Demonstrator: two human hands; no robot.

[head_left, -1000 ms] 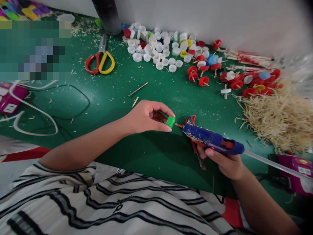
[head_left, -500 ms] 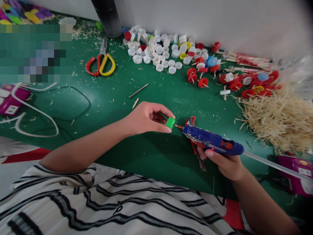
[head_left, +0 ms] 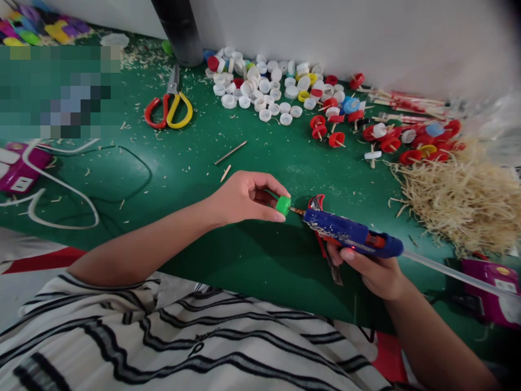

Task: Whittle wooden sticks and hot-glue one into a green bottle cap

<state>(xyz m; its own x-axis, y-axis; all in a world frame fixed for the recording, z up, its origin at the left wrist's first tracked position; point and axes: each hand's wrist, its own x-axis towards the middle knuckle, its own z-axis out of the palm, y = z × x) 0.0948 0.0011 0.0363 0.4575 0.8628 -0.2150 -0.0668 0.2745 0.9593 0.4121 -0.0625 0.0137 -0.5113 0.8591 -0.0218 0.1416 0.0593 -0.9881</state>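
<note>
Between the thumb and fingers of my left hand (head_left: 246,196) is a green bottle cap (head_left: 283,205), its far face turned to the right. My right hand (head_left: 376,271) is wrapped round the handle of a blue glue gun (head_left: 350,231), whose small red light glows. The gun's nozzle points left and reaches the cap's right side; whether it touches the inside is hard to tell. A clear glue stick (head_left: 443,267) sticks out of the gun's back end. Beneath the gun lies a red-edged utility knife (head_left: 316,203), partly covered by it.
Scissors (head_left: 169,106) lie at the back left, near a dark cylinder (head_left: 183,38). White caps (head_left: 264,85) spread along the wall, with red caps on sticks (head_left: 337,139) further right. A nail (head_left: 230,152), wood shavings (head_left: 459,201) and purple power strips (head_left: 490,290) are also on the green table (head_left: 195,250).
Both hands keep almost the same pose, with the cap at the nozzle. The view has shifted very slightly.
</note>
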